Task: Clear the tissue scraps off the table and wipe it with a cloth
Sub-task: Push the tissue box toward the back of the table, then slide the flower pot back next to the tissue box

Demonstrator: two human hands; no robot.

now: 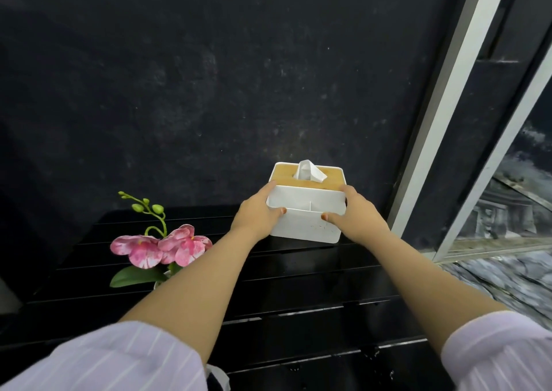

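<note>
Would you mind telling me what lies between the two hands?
In the head view, the white tissue box sits between the left hand and right hand, which grip its sides.

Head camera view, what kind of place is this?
Probably a home or lounge corner: a black slatted table against a dark wall, holding a tissue box and pink orchid, with a glass door frame alongside.

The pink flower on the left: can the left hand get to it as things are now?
Probably yes. The left hand grips the tissue box together with the right hand, so it must let go first. Nothing stands between it and the pink flower.
</note>
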